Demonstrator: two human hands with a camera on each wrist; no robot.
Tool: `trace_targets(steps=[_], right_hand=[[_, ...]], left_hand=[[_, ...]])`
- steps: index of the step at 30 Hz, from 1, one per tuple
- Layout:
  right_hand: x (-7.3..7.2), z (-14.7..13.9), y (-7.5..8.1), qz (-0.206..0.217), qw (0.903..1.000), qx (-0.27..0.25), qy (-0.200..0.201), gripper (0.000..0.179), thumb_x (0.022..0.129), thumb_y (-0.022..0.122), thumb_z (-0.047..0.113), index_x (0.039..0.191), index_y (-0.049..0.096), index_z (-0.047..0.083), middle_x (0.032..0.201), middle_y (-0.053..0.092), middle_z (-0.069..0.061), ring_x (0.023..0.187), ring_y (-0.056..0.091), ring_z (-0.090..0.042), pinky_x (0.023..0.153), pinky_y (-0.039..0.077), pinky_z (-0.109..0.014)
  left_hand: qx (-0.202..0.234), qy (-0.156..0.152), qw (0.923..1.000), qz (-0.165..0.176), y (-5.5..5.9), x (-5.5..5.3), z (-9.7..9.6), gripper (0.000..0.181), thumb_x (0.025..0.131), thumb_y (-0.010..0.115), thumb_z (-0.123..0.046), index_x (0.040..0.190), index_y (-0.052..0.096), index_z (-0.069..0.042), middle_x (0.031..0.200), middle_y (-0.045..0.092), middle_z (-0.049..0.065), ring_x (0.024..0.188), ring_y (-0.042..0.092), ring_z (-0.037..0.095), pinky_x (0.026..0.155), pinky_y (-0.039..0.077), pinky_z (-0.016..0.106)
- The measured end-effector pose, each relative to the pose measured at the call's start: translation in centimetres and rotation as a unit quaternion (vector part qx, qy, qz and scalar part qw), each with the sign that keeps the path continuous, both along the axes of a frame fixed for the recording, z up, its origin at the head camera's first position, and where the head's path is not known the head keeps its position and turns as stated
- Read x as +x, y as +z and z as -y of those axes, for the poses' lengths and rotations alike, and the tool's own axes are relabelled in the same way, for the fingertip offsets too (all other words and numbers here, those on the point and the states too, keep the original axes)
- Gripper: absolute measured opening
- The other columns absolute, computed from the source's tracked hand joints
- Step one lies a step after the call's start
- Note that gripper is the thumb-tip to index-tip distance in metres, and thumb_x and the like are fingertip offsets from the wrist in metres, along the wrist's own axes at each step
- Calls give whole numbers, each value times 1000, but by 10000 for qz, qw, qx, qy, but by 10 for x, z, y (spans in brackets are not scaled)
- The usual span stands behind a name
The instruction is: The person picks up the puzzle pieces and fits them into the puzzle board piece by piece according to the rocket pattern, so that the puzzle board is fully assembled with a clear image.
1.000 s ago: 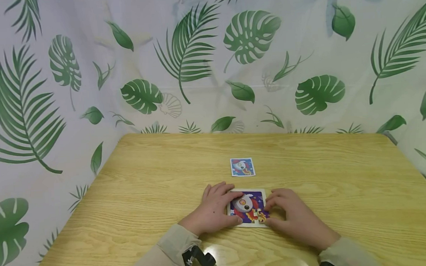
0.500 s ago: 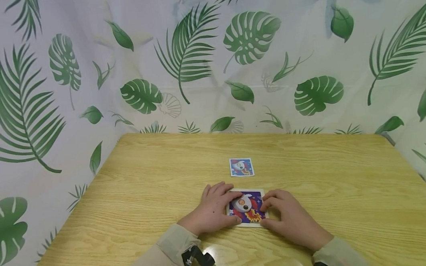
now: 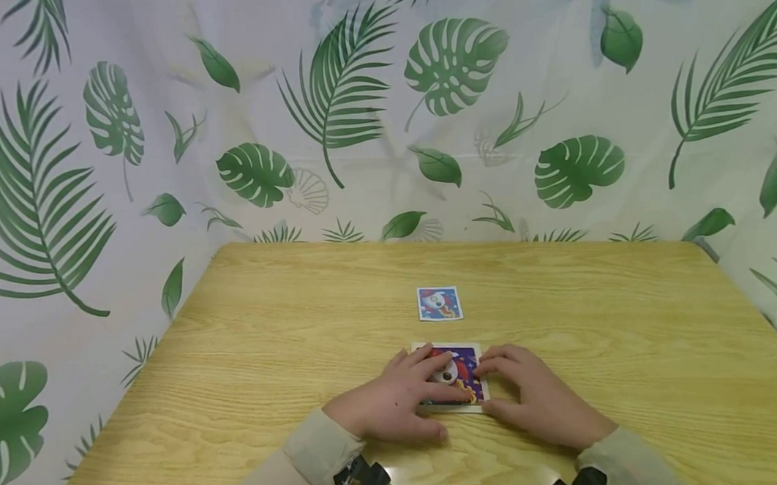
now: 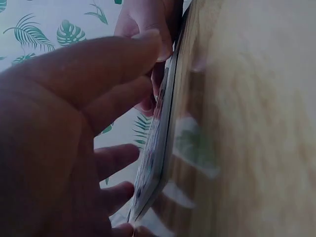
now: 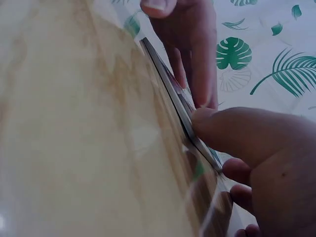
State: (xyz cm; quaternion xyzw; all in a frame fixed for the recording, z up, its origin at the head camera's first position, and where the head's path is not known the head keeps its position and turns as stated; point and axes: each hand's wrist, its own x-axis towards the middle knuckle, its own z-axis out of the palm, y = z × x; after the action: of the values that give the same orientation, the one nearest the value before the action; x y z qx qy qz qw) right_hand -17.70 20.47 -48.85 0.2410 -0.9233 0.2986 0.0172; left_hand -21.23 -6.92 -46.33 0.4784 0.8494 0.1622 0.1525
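A square jigsaw puzzle (image 3: 466, 361) in a white frame lies flat on the table, with a picture of a white, red and purple rocket with orange flames. My left hand (image 3: 403, 399) is spread over its left and lower part, fingers extended across the picture, thumb off the near edge. At the right side, my right hand (image 3: 538, 396) holds the frame's edge, its thumb (image 5: 217, 123) at the near corner and bent fingers farther up. In the left wrist view the puzzle's side (image 4: 165, 133) shows edge-on. The left hand hides much of the picture.
A small picture card (image 3: 440, 303) with a similar rocket lies beyond the puzzle. The wood-grain table (image 3: 287, 321) extends to both sides. A leaf-printed curtain (image 3: 368, 112) hangs behind it.
A lower-right puzzle piece, offset under my right fingers one second ago, now sits in with the others. My left hand has shifted right, its fingers reaching over the lower part of the picture.
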Motion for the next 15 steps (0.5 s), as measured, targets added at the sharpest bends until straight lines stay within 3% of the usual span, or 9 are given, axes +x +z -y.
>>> trace_targets(steps=[7, 11, 15], right_hand=[[-3, -12, 0, 67, 9993, 240, 290, 42, 93, 70, 48, 132, 67, 33, 139, 51, 4, 130, 46, -26, 107, 38, -59], [-5, -13, -2, 37, 9989, 246, 400, 41, 94, 68, 51, 131, 68, 33, 142, 50, 4, 132, 46, -28, 107, 38, -60], [-4, -12, 2, -88, 9977, 480, 470, 40, 95, 67, 51, 130, 69, 33, 142, 51, 2, 131, 47, -28, 107, 39, -59]], left_hand=[[-96, -230, 9997, -15, 2, -2, -1, 54, 97, 61, -53, 149, 50, -42, 169, 13, 3, 154, -1, 33, 121, 5, 60], [-89, -269, 9996, -77, 0, -3, 1, 55, 97, 60, -54, 150, 48, -43, 169, 13, 2, 154, -2, 33, 121, 3, 60], [-55, -267, 9996, 85, 0, -4, 3, 54, 98, 59, -53, 150, 48, -43, 169, 12, 0, 154, -4, 31, 121, 1, 59]])
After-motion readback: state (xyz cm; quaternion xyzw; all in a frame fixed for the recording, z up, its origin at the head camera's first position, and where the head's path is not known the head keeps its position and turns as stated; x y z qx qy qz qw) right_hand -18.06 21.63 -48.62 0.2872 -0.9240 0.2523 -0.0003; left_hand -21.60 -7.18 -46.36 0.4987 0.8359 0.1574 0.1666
